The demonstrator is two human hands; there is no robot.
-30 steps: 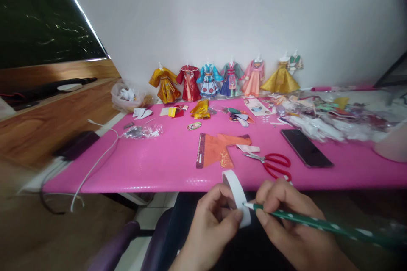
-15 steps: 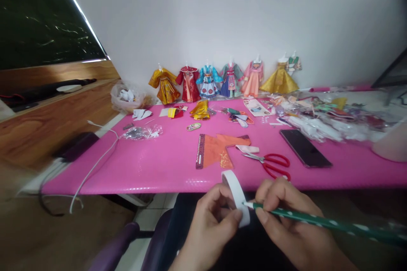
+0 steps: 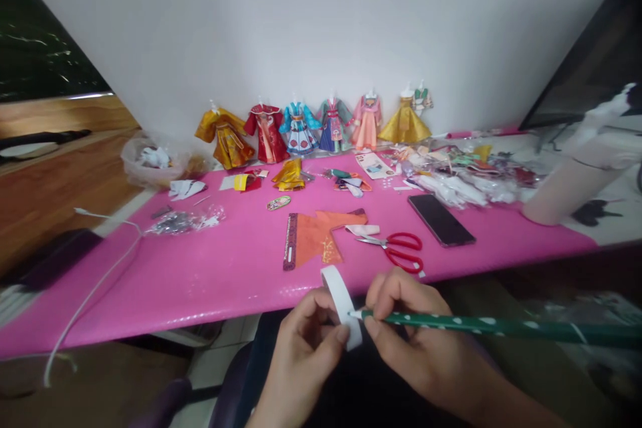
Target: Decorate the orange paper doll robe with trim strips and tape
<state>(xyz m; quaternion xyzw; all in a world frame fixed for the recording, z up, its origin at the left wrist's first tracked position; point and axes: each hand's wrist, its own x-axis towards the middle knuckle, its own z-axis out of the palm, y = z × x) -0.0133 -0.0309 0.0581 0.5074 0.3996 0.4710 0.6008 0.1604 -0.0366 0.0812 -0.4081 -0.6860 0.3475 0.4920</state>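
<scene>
In front of the table edge, my left hand (image 3: 308,341) grips a white ring that looks like a roll of tape (image 3: 342,304), thumb on its near rim. My right hand (image 3: 416,334) pinches a green pencil with white spots (image 3: 451,323) close to its tip. That whitish tip meets the outer face of the roll, or nearly so. Beyond my hands an orange doll garment piece (image 3: 313,234) with dark patterned borders lies flat. Right of it are a pale pink strip of fabric (image 3: 364,229) and red-handled scissors (image 3: 396,247), blades slightly apart.
Several small dressed doll forms (image 3: 299,127) stand along the wall. A black phone (image 3: 440,219) lies right of the scissors, with plastic-wrapped pieces (image 3: 456,180) behind it. On the left are a white cable (image 3: 100,281) and a plastic bag (image 3: 155,159). A pale cylinder (image 3: 566,180) stands at right.
The view has turned to the right, so the table's contents appear farther left. Both hands keep hold of the roll and the pencil, the tip still at the roll's face.
</scene>
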